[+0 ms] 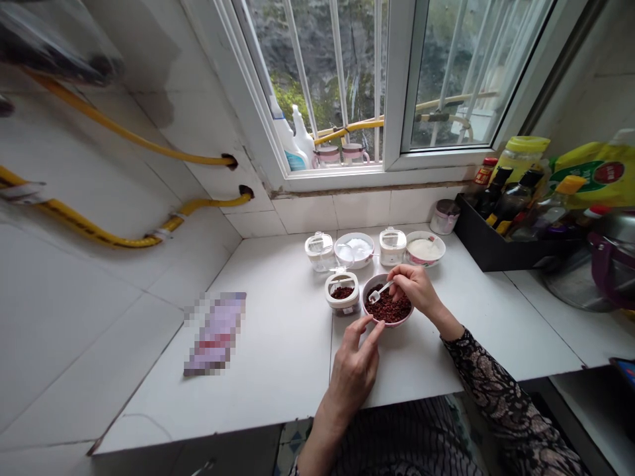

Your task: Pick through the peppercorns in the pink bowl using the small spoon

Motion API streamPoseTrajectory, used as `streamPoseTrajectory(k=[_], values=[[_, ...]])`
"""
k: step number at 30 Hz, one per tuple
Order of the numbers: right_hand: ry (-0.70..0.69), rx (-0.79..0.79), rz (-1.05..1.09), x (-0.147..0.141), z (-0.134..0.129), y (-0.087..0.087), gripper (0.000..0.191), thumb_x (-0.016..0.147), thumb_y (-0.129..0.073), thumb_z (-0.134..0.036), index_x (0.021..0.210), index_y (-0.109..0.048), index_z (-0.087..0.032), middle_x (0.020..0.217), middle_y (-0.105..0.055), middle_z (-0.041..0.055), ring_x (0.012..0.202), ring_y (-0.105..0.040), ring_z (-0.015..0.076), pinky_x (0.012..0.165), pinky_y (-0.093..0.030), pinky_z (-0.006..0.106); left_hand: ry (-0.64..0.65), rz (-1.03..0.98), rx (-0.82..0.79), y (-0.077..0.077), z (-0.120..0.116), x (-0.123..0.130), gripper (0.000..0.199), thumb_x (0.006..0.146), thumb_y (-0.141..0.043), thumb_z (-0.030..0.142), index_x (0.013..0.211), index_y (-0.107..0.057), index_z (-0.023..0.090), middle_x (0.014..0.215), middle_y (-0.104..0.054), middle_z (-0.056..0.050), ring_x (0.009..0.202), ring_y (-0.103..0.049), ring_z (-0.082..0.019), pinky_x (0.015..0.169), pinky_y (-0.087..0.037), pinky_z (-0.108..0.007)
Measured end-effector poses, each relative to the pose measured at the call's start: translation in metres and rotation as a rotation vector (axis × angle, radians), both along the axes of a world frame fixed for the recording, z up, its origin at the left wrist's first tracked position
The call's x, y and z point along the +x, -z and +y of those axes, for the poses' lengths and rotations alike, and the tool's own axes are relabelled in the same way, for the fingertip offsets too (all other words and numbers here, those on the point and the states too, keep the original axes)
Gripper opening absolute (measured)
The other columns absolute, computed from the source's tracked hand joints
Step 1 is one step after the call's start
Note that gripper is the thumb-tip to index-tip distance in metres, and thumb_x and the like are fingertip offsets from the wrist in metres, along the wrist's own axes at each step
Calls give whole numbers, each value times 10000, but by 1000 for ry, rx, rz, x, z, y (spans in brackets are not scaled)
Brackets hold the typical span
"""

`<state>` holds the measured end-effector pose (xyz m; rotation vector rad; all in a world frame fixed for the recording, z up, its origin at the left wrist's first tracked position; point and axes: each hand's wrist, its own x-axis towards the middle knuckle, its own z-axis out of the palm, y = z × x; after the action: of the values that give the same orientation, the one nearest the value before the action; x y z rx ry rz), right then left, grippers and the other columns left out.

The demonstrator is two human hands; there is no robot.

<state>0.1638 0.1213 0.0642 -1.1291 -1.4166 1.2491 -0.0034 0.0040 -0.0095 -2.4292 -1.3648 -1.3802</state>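
In the head view my right hand point(411, 287) pinches the handle of a small white spoon point(376, 295). The spoon's scoop rests over dark red, peppercorn-like pieces point(391, 308) in a pink-rimmed bowl point(389, 324). My left hand point(354, 360) has its fingers stretched out, two fingertips touching the bowl's near left rim; its thumb is hardly visible. Just left of the bowl stands a clear seasoning jar point(342, 294) with a white top, its lid raised, with the same red pieces inside.
Behind are a bowl of white powder point(354, 250), a bowl of pale grains point(425, 248) and two lidded jars point(320, 250) point(393, 246). A black bin of bottles point(476, 246) and a metal pot point(575, 277) stand right. A purple packet point(215, 337) lies left on the white counter point(278, 317).
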Motion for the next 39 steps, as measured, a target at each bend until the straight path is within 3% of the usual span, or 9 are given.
streamPoseTrajectory(k=[13,17,20,23,27,29,31,35,39], values=[[-20,-48,89,4,3,0,121,623,-547,-251,665,-628,-172,478,-651,-11,339,-567,115,360,-438,188,-4,-15,-2,2,0,0,565,904,-448,1,1409,-501,248,1284,-549,-124,1170,-591,-217,934,-583,-353],[-54,-12,144,1,3,0,149,692,-614,-305,751,-637,-171,546,-675,-5,396,-610,129,418,-491,218,-4,-5,-4,2,0,0,569,892,-447,-8,1401,-507,240,1282,-547,-126,1171,-589,-218,935,-583,-353],[-67,114,139,-8,-3,0,184,796,-618,-355,858,-627,-182,653,-707,8,513,-671,148,542,-559,263,-5,-4,-2,2,0,0,566,884,-445,-16,1391,-514,226,1282,-541,-129,1173,-583,-217,943,-581,-353],[-71,326,3,-18,-12,3,153,917,-527,-319,948,-618,-199,753,-721,27,654,-701,161,663,-572,289,-5,-4,6,2,0,1,563,884,-442,-20,1387,-515,221,1291,-532,-132,1181,-574,-217,948,-580,-356],[-124,709,-310,-25,-19,6,177,958,-451,-201,976,-628,-202,779,-716,45,712,-676,172,708,-531,300,-6,-15,5,2,0,1,557,888,-439,-21,1380,-517,227,1294,-528,-129,1188,-569,-219,958,-578,-367],[-136,808,-368,-24,-20,5,192,959,-439,-181,979,-630,-199,793,-716,52,713,-669,172,700,-518,296,-6,-17,1,2,0,1,554,888,-434,-25,1376,-520,225,1292,-528,-128,1190,-568,-218,965,-575,-368],[-105,800,-343,-20,-20,3,195,964,-438,-185,980,-632,-196,772,-707,43,698,-667,165,685,-515,282,-6,-12,1,1,0,1,546,891,-434,-23,1371,-523,222,1294,-526,-130,1195,-566,-219,966,-574,-366],[-10,629,-218,-8,-16,-1,170,917,-465,-187,890,-633,-188,651,-663,5,584,-634,147,605,-506,255,-4,5,4,1,0,0,537,897,-445,-16,1378,-519,213,1294,-521,-132,1187,-564,-215,959,-573,-350],[24,477,-271,2,-9,1,162,810,-468,-149,747,-609,-199,525,-594,-28,459,-545,131,500,-440,237,0,7,12,1,0,0,537,897,-449,-19,1381,-518,205,1288,-523,-128,1184,-560,-208,956,-569,-333]])
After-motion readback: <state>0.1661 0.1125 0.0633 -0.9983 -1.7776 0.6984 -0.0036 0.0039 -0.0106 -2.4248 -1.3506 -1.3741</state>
